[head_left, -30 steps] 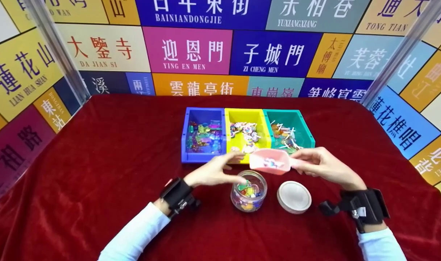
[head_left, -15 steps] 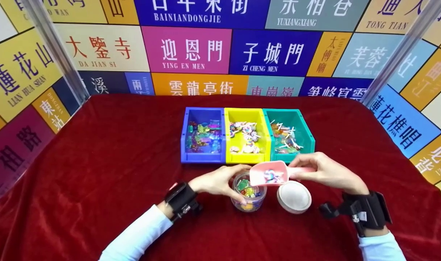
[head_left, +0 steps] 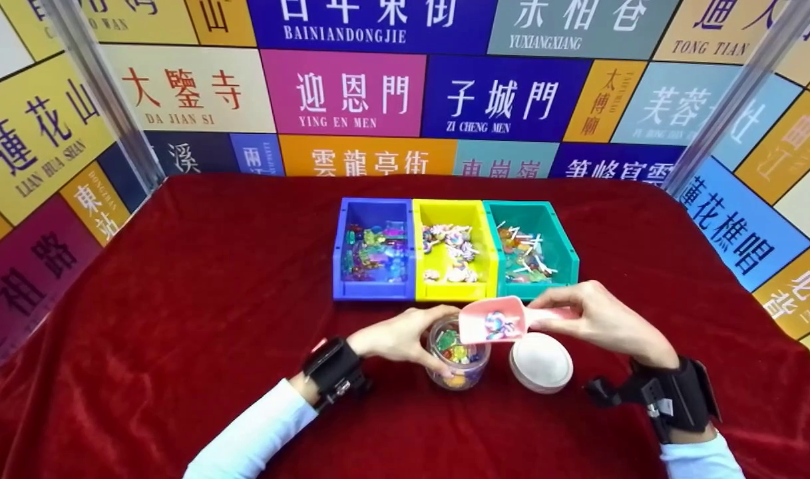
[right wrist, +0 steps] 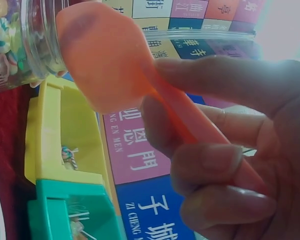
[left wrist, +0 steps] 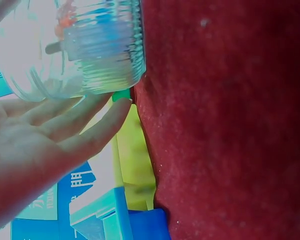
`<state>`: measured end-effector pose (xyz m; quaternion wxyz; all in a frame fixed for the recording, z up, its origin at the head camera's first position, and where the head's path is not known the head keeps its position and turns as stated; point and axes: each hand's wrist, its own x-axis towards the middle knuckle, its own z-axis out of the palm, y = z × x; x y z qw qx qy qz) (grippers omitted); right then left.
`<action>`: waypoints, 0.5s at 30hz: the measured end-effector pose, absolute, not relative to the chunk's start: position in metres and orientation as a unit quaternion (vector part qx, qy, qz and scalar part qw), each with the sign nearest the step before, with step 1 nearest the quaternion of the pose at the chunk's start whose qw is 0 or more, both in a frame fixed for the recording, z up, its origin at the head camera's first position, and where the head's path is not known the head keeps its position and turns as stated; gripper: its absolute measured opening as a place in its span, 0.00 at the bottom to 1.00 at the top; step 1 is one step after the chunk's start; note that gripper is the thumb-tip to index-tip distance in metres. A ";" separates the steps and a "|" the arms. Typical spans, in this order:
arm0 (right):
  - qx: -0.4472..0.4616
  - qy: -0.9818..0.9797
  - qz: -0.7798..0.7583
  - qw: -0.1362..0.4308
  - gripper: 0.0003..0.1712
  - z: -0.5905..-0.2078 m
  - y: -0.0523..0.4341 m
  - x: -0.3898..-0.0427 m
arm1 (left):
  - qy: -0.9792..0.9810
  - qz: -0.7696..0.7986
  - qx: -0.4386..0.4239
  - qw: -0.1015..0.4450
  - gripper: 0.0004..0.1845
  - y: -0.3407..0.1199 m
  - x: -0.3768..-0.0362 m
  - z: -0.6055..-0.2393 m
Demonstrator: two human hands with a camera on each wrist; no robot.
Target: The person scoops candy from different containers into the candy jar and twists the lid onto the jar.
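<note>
My left hand (head_left: 398, 336) holds a clear glass jar (head_left: 470, 378) that stands on the cloth, thumb on the near side and fingers round the far side. Colourful clear pieces lie in the jar, and swirled ones show through its wall in the right wrist view. In my right hand (head_left: 601, 322) is a pink scoop (head_left: 472, 326), pinched by its handle. The scoop carries a few swirled candies (head_left: 498, 324). Its front overlaps the jar's open mouth in the head view; the right wrist view shows its underside (right wrist: 102, 60) right at the jar's rim.
Beside the jar on the right lies a round white lid (head_left: 541, 359). Behind stand three joined bins: blue (head_left: 378, 291) with clear coloured pieces, yellow (head_left: 455, 291) with swirled candies, green (head_left: 558, 279) with white-sticked lollipops. Red cloth (head_left: 231, 266) covers the table; a sign-printed wall rises behind.
My left hand has come down from beside the jar and taken hold of it. My right hand has brought the loaded scoop down and nearer, over the jar's mouth.
</note>
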<state>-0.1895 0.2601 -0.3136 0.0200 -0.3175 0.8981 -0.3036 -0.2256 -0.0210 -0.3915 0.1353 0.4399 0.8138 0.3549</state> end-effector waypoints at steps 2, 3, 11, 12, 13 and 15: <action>-0.320 0.901 -0.293 0.001 0.09 -0.312 0.259 -0.187 | 0.813 0.356 0.442 0.134 0.41 -0.021 -0.226 -0.392; -0.321 0.902 -0.289 -0.008 0.09 -0.311 0.258 -0.185 | 0.812 0.357 0.442 0.134 0.41 -0.020 -0.226 -0.392; -0.348 0.896 -0.266 -0.075 0.07 -0.313 0.255 -0.181 | 0.807 0.362 0.447 0.130 0.40 -0.021 -0.226 -0.392; -0.351 0.895 -0.264 -0.080 0.07 -0.313 0.255 -0.181 | 0.806 0.363 0.448 0.129 0.40 -0.021 -0.226 -0.392; -0.352 0.894 -0.263 -0.085 0.07 -0.312 0.255 -0.180 | 0.805 0.364 0.450 0.128 0.40 -0.021 -0.226 -0.392; -0.352 0.894 -0.261 -0.090 0.07 -0.312 0.254 -0.179 | 0.805 0.360 0.456 0.122 0.40 -0.021 -0.226 -0.393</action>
